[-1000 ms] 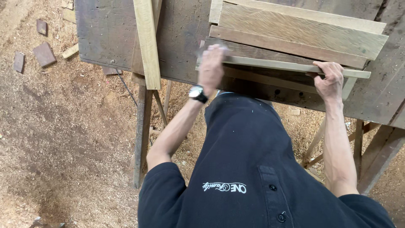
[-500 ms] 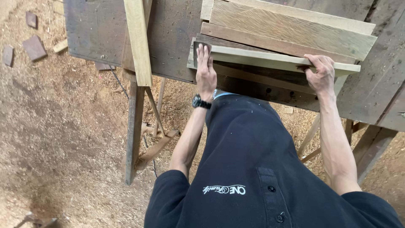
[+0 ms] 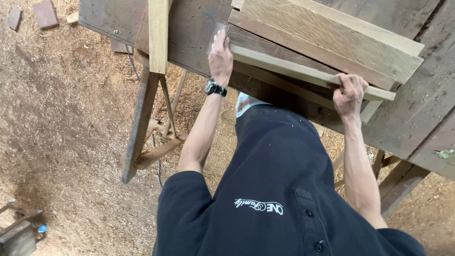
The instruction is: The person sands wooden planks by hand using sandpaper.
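A floor of sawdust (image 3: pixel 71 142) spreads under everything, and over it stands a dark, worn workbench (image 3: pixel 417 123) on slanting wooden legs (image 3: pixel 140 128). On the bench top lies a stack of boards (image 3: pixel 332 42), pale and grey-brown, laid at an angle with their ends reaching toward the right. A lighter plank (image 3: pixel 158 33) lies across the bench near its left end, well apart from the stack. The person in a black shirt (image 3: pixel 275 199) leans against the near edge of the bench, both arms stretched forward. At the front of the stack sits a long, thin pale board (image 3: pixel 294 71) — both hands are on it. The left hand (image 3: pixel 221 58) lies with the fingers closed over its left end, a black wristwatch (image 3: pixel 215 88) just below on the wrist. The right hand (image 3: pixel 350 91) clamps the board's near edge close to the right end, fingers curled over the top. Two brick-coloured blocks (image 3: pixel 46 13) lie in the sawdust at the far left, and a small dark metal thing (image 3: pixel 19 232) sits at the bottom left corner.
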